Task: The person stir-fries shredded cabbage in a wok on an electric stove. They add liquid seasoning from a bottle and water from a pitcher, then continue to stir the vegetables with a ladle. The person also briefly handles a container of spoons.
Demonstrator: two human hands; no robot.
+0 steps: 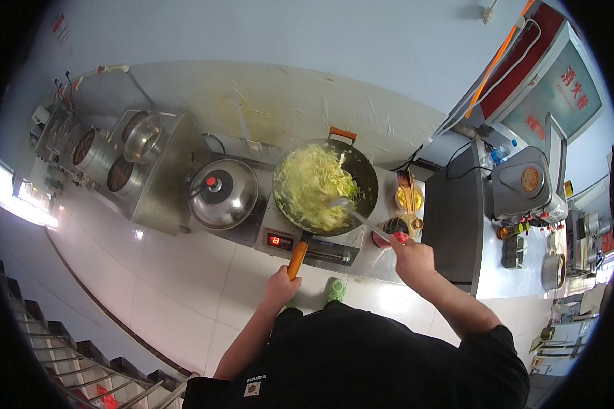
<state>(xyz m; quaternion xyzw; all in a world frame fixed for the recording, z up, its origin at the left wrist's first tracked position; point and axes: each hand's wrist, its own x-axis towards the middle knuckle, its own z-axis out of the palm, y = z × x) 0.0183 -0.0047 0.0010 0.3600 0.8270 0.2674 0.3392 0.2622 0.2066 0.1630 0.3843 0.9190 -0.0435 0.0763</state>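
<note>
A dark wok [369, 179] stands on an induction cooker [321, 250] whose display is lit red. Shredded green vegetable, probably cabbage, [314, 179] fills much of it, with some steam or blur over it. My left hand [281, 285] is closed around the wok's wooden handle [298, 259]. My right hand [413, 258] grips a long metal ladle or spoon [368, 224], its grip end hidden in the fingers and its blurred head in the vegetable at the wok's right side. A second, reddish wooden handle [343, 134] rises at the wok's far rim.
A lidded steel pan [224, 194] sits left of the wok. Right of it stand bottles [414, 224] and a bowl of yellow food [409, 197]. Metal pots [125, 175] occupy a steel unit at left. A grey cabinet [453, 220] and a counter with a grey appliance [522, 181] are at right.
</note>
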